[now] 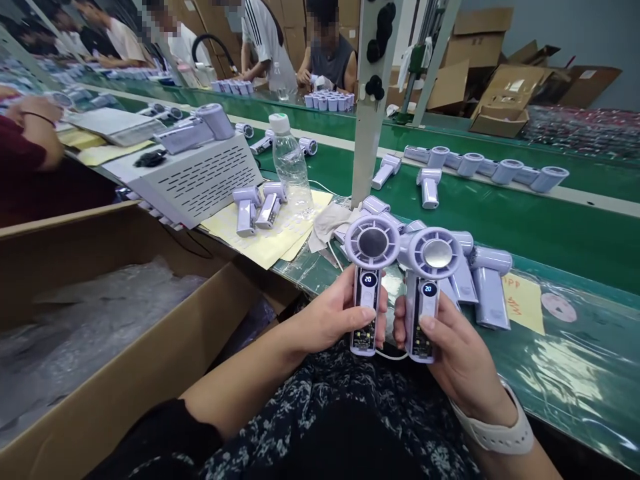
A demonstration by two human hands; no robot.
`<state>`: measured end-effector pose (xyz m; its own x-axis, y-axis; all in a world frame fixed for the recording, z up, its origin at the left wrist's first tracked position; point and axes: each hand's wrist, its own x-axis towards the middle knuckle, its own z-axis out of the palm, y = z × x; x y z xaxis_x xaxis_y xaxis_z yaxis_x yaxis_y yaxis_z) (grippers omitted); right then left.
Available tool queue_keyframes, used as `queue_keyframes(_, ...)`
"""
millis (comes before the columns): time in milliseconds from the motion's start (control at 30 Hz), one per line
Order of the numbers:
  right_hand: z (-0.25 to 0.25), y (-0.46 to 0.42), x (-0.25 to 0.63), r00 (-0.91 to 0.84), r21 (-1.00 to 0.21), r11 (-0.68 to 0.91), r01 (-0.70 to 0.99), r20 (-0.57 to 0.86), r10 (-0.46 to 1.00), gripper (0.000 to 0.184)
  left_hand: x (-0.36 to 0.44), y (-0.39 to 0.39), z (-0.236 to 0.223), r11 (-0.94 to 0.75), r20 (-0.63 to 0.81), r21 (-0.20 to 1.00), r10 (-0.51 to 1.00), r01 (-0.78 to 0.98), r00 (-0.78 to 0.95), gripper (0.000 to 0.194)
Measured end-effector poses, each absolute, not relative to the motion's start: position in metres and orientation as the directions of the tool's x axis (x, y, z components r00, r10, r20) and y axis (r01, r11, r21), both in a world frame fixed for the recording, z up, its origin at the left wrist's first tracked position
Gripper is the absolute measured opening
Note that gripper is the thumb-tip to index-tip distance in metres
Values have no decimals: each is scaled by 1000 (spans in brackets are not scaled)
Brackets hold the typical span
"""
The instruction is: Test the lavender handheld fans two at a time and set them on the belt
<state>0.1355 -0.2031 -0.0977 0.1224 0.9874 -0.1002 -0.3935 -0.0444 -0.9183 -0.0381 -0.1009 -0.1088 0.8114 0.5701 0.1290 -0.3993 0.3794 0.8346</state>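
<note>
L hand (pixel 345 312): wrapped round L fan (pixel 369 293), thumb on front.
R hand (pixel 453 339): same grip, R fan (pixel 429 289).
Readouts: both "20".
Risk: fan heads v. close, might knock if hands drift tog.
Fan pile (pixel 493 293): just beyond R hand; poss. scuffs if bumped fwd.

room: right of right hand (pixel 454 347), over bench (pixel 590 373) | blocked ahead: piled fans (pixel 465 283), post (pixel 369 133)

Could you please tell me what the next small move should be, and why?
The left hand might best slide its thumb up onto the pale button of its fan, since the thumb rests just below that button and the display above it is lit, reading 20.
</note>
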Motion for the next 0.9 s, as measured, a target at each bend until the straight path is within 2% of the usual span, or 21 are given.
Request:
queue_keyframes(267, -105, -204, 135, 195, -935, -17, -353, -91, 977, 23, -29, -94, -119, 426, 5, 804, 694, -416, 720, 43)
queue_keyframes(400, -108, -205, 139, 121, -936, -59, -346, -106, 987, 25, -37, -97, -112, 343, 92, 876, 571, -339, 816, 48)
queue_keyframes(500, -109, -204, 139, 171, -950, -46, -309, -103, 980, 25, -37, -98, -111, 260, 115, 907, 604, -331, 789, 47)
queue_keyframes(633, -110, -203, 139, 172, -934, -87, -345, -155, 973, 25, -33, -97, -121, 320, 49, 888, 649, -330, 759, 43)
queue_keyframes(733, -111, -203, 141, 141, -907, -113, -405, -184, 973, 29, -32, -96, -125, 354, 49, 870, 632, -343, 774, 43)
queue_keyframes(900, -108, -204, 138, 189, -885, -93, -455, -199, 962, 31, -33, -96, -120, 389, 49, 841, 638, -377, 768, 42)
